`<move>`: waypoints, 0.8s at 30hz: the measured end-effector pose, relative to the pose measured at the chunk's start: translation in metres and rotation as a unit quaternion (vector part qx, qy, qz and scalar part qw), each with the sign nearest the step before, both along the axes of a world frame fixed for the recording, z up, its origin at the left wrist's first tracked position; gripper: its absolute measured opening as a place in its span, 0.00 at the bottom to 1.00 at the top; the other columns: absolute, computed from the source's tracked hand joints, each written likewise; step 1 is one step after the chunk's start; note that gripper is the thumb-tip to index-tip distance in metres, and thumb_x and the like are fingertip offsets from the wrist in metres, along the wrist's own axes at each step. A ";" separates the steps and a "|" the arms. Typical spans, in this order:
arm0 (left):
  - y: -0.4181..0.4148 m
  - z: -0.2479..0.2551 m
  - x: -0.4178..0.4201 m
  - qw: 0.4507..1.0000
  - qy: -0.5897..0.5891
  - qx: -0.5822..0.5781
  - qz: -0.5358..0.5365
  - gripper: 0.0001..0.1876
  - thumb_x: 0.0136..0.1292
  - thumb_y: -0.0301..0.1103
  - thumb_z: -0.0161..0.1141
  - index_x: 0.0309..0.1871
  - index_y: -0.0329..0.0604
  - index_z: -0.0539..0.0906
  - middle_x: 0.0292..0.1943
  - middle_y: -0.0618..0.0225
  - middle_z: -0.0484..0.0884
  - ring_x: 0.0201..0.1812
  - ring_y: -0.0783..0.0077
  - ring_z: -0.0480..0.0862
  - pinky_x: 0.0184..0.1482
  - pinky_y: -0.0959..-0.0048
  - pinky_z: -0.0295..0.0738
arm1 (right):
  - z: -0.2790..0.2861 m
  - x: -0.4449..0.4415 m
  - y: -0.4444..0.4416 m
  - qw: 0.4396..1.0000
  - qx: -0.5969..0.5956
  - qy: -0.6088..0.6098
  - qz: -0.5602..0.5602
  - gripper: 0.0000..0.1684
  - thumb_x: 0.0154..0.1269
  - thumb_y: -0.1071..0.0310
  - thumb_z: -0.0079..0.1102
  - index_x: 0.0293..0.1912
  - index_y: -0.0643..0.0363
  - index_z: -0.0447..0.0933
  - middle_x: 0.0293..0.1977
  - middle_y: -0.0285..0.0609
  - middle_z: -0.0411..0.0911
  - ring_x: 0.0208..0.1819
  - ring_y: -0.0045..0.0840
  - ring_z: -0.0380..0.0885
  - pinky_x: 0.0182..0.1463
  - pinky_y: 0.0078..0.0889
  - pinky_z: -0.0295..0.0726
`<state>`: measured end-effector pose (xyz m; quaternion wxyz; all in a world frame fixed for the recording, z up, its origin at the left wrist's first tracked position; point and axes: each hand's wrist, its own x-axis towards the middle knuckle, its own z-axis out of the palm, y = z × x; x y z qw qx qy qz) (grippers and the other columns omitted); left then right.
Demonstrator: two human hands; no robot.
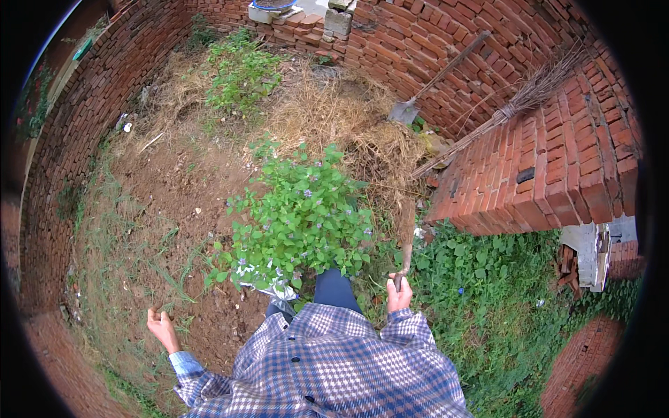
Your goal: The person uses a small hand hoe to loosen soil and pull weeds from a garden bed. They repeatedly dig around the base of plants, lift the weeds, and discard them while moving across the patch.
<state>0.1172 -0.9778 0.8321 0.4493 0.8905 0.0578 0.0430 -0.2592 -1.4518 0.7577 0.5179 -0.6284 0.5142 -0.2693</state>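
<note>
My right hand grips the dark handle of a garden trowel, whose long, soil-coloured blade points away from me, just right of a leafy bush with small purple flowers. Off to the left, over bare soil with thin green shoots, my left hand is held out with its fingers curled; nothing can be made out in it. The bush stands directly before my legs and hides part of them. Beside my left leg, a crumpled whitish plastic sheet or bag lies at the foot of the bush.
Brick walls enclose the plot. A shovel and a twig broom lean at the right, near a brick pillar. Dry straw and another green bush lie farther off. Low vines cover ground on the right.
</note>
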 end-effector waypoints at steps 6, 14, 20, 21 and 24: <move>-0.155 0.038 0.042 0.992 -0.005 0.076 -0.102 0.13 0.56 0.18 0.49 0.43 0.31 0.80 0.21 0.79 0.62 0.22 0.85 0.61 0.28 0.82 0.62 | -0.036 -0.026 -0.084 0.992 0.070 -0.038 -0.095 0.10 0.67 0.70 0.59 0.46 0.62 0.77 0.30 0.27 0.71 0.31 0.10 0.65 0.36 0.17 0.66; -0.317 0.034 0.073 0.981 0.015 0.039 -0.189 0.13 0.57 0.18 0.51 0.44 0.32 0.81 0.21 0.83 0.60 0.23 0.88 0.58 0.26 0.82 0.53 | -0.038 -0.073 -0.138 0.976 0.073 -0.035 -0.202 0.07 0.68 0.72 0.58 0.44 0.61 0.77 0.27 0.24 0.67 0.26 0.08 0.60 0.30 0.15 0.58; -0.390 0.027 0.089 0.970 0.012 -0.019 -0.242 0.14 0.57 0.18 0.51 0.46 0.34 0.81 0.22 0.84 0.60 0.24 0.88 0.58 0.26 0.84 0.54 | -0.035 -0.102 -0.149 0.973 0.037 0.005 -0.228 0.06 0.68 0.71 0.58 0.44 0.59 0.77 0.23 0.22 0.65 0.22 0.06 0.57 0.24 0.15 0.54; -0.404 0.022 0.088 0.966 0.015 -0.041 -0.256 0.14 0.57 0.18 0.51 0.45 0.34 0.81 0.22 0.84 0.61 0.24 0.89 0.58 0.26 0.84 0.55 | -0.031 -0.106 -0.150 0.975 0.017 0.016 -0.221 0.06 0.68 0.71 0.58 0.44 0.60 0.77 0.23 0.22 0.66 0.21 0.07 0.57 0.24 0.15 0.55; -0.416 0.019 0.091 0.968 0.011 -0.050 -0.247 0.14 0.59 0.18 0.51 0.46 0.34 0.81 0.22 0.83 0.64 0.24 0.88 0.63 0.30 0.85 0.65 | -0.003 -0.097 -0.151 0.975 0.061 0.021 -0.214 0.06 0.68 0.71 0.58 0.43 0.60 0.76 0.24 0.23 0.67 0.22 0.07 0.59 0.24 0.15 0.57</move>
